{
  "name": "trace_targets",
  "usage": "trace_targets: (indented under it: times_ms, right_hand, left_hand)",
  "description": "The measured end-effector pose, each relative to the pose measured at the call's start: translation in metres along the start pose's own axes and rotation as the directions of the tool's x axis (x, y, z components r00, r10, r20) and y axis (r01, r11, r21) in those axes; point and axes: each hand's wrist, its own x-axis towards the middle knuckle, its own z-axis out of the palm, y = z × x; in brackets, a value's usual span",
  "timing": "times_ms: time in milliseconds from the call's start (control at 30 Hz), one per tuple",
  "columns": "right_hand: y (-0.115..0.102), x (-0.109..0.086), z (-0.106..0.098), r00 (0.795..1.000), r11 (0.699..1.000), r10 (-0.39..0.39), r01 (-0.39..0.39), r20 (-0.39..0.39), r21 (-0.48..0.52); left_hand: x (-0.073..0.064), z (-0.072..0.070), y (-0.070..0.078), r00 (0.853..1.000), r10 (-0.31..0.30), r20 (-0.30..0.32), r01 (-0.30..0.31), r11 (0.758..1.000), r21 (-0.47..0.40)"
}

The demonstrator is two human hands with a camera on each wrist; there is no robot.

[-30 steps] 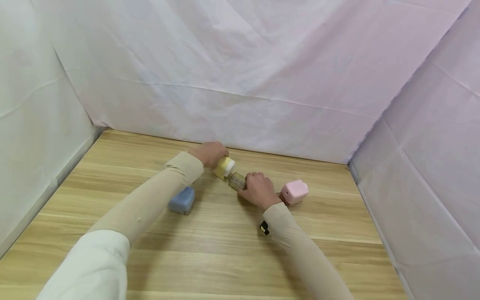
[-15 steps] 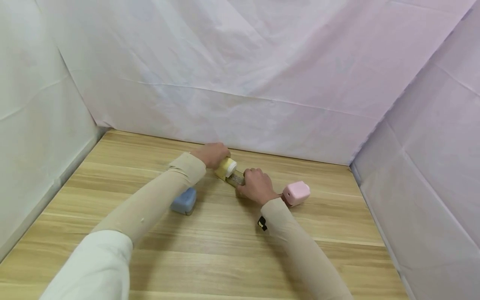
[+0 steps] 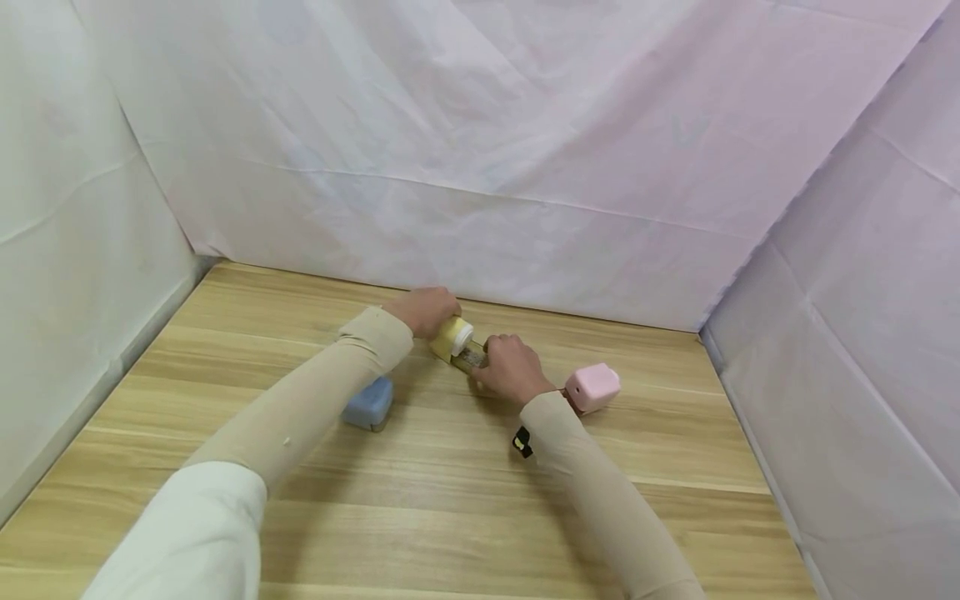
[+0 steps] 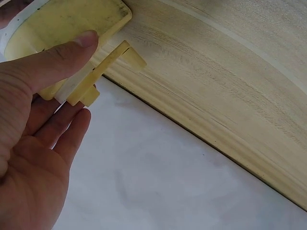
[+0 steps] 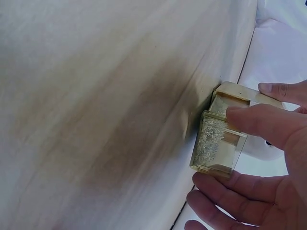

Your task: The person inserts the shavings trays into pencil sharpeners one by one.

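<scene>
My left hand (image 3: 426, 311) grips a yellow and white pencil sharpener (image 3: 448, 335) near the back of the table. Its yellow crank handle (image 4: 98, 73) sticks out beside the thumb in the left wrist view. Between thumb and fingers, my right hand (image 3: 514, 368) pinches a clear shavings drawer (image 5: 213, 143) with grey bits inside. In the right wrist view the drawer's end overlaps the open slot of the sharpener's body (image 5: 235, 91), set slightly askew to it. Part of the sharpener is hidden behind the left hand in the head view.
A blue sharpener-like block (image 3: 369, 403) stands by my left forearm, partly covered by it. A similar pink one (image 3: 594, 386) lies right of my right wrist. White cloth walls (image 3: 480, 233) close off the back and sides of the wooden table (image 3: 405, 517).
The right hand has brought the drawer left, from a small gap to right up against the yellow sharpener. The left hand has stayed almost in place.
</scene>
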Motion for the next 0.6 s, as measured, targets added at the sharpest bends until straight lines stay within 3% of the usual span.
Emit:
trace_targets:
  times_ms: [600]
  right_hand:
    - [-0.008,0.013,0.006,1.000,0.998,-0.005,0.005,0.007,0.061]
  left_hand:
    - [-0.003,-0.001,0.002,1.000,0.001,0.003,-0.001,1.000,0.013]
